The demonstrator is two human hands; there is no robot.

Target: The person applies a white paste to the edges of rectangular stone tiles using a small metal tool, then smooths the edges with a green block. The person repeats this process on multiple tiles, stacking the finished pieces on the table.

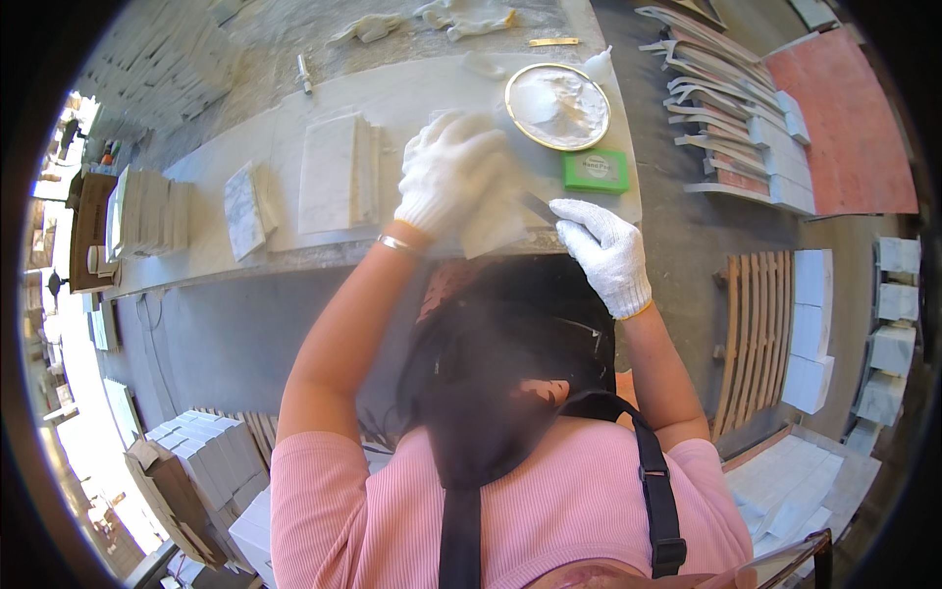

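My left hand [453,169], in a white knit glove, is over a pale marble-look tile [494,228] at the table's front edge. Motion blurs its fingers and the tile, so the hold is unclear. In a matching glove, my right hand [603,257] pinches a putty knife [537,207], whose thin dark blade points left toward the tile. Most of its handle is hidden. Beyond my right hand stands a round tub [557,106] of white paste, with a green box [595,171] in front of it.
Stacked marble tiles [334,175], a leaning tile pair [245,211] and another stack [147,213] line the table [412,88] to the left. Loose gloves [461,18] lie at the back. Right of the table are a rack of slabs [726,118] and a wooden pallet [754,339].
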